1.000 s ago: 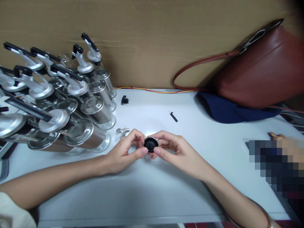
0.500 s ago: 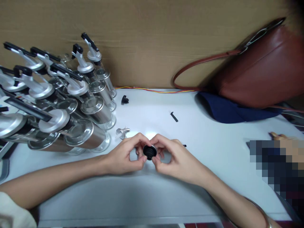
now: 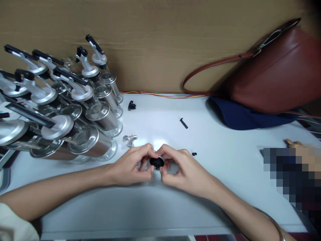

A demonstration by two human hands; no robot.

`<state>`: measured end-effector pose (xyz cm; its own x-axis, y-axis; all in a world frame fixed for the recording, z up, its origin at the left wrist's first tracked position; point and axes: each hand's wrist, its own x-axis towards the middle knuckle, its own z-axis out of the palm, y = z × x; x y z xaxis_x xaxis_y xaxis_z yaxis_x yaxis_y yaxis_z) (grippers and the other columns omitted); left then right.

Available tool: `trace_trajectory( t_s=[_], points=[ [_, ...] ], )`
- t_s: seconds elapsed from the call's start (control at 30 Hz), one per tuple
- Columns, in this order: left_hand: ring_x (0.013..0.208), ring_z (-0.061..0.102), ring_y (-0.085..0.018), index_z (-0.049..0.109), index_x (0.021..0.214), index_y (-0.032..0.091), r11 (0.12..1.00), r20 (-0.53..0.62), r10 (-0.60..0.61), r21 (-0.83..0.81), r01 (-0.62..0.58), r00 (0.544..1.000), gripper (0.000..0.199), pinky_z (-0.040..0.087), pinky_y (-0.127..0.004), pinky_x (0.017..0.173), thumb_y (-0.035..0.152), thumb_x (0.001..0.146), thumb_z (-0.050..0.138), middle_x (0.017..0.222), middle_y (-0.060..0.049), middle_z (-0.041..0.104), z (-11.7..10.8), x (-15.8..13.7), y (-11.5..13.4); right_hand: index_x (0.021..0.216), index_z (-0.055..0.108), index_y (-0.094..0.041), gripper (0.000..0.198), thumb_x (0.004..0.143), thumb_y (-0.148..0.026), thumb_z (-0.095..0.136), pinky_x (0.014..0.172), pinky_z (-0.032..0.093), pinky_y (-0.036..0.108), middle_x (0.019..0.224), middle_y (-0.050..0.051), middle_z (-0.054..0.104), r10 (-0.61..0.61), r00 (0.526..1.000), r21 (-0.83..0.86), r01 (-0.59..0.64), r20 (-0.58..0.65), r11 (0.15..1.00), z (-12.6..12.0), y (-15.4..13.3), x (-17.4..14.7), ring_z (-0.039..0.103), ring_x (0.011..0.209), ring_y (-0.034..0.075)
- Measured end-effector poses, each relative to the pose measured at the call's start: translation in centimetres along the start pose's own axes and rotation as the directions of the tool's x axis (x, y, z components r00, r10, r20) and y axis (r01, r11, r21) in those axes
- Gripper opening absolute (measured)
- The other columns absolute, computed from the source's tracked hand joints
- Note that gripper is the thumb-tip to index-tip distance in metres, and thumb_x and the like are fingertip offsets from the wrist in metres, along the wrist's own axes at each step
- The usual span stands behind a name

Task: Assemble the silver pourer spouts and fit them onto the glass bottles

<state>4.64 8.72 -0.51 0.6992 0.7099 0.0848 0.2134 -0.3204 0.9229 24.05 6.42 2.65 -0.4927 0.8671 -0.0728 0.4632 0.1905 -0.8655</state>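
The left hand (image 3: 136,165) and the right hand (image 3: 187,170) meet over the near-middle of the white, smooth tabletop (image 3: 225,157). Both are part-curled, each closed in a pinch by thumb and fingers on opposite sides of one round, black, hollow piece with a silvery metal rim (image 3: 157,162). The shared grip appears intended to steady so small a part; its dark side is turned toward the wearer, presumably for sight of the inside. Finer detail is hidden by the fingers.

Loose parts lie within easy reach, which seems deliberate: a silvery metal spout with a round flange (image 3: 129,140) just beyond the left hand, a small black piece (image 3: 194,154) just beyond the right hand, a flat black lever (image 3: 184,124) farther off, and a ribbed black stopper (image 3: 131,106) at far left.

Glass bottles with metal-coloured sleeves (image 3: 94,147) stand bunched at left, apparently to keep them off the working spot. A reddish-brown leather bag (image 3: 273,73) rests on a navy cloth item (image 3: 238,117) at far right.
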Motion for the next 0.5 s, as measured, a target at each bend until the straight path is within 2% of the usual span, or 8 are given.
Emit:
trace_trajectory(
  t_s=[0.17, 0.27, 0.37, 0.5],
  points=[
    [0.063, 0.053, -0.012, 0.049, 0.099, 0.021, 0.998, -0.109, 0.054, -0.032, -0.058, 0.993, 0.022, 0.045, -0.024, 0.06, 0.018, 0.077, 0.054, 0.078, 0.001, 0.059, -0.06, 0.05, 0.0, 0.085, 0.059, -0.02, 0.013, 0.073, -0.02, 0.056, 0.06, 0.044, 0.025, 0.071, -0.001, 0.06, -0.049, 0.997, -0.013, 0.048, -0.065, 0.999, -0.45, 0.07, 0.21, 0.051, 0.062, 0.012],
    [0.073, 0.056, -0.014, 0.049, 0.103, 0.02, 0.998, -0.135, 0.044, -0.037, -0.049, 0.99, 0.021, 0.048, -0.027, 0.069, 0.021, 0.083, 0.055, 0.085, -0.001, 0.062, -0.22, 0.08, 0.06, 0.083, 0.061, -0.019, 0.009, 0.076, -0.022, 0.059, 0.058, 0.045, 0.024, 0.071, -0.001, 0.061, -0.024, 0.996, 0.056, 0.03, -0.091, 0.998, -0.58, 0.06, 0.25, 0.052, 0.06, 0.011],
    [0.077, 0.058, -0.015, 0.05, 0.104, 0.019, 0.996, -0.135, 0.031, -0.074, -0.042, 0.99, 0.021, 0.05, -0.027, 0.071, 0.022, 0.085, 0.056, 0.089, -0.003, 0.063, -0.29, 0.06, 0.19, 0.082, 0.062, -0.017, 0.009, 0.079, -0.026, 0.062, 0.057, 0.047, 0.024, 0.07, 0.001, 0.064, 0.008, 0.996, 0.121, 0.003, -0.091, 0.993, -0.64, 0.11, 0.13, 0.056, 0.06, 0.012],
    [0.087, 0.061, -0.016, 0.049, 0.107, 0.019, 0.977, -0.158, 0.052, -0.195, -0.082, 0.986, 0.028, 0.052, -0.028, 0.08, 0.022, 0.083, 0.064, 0.097, -0.005, 0.062, -0.13, -0.01, 0.25, 0.093, 0.062, -0.018, 0.014, 0.081, -0.025, 0.064, 0.067, 0.054, 0.026, 0.083, 0.004, 0.072, -0.026, 0.994, 0.193, 0.046, -0.105, 0.98, -0.74, 0.28, -0.13, 0.066, 0.069, 0.013]
  ],
)
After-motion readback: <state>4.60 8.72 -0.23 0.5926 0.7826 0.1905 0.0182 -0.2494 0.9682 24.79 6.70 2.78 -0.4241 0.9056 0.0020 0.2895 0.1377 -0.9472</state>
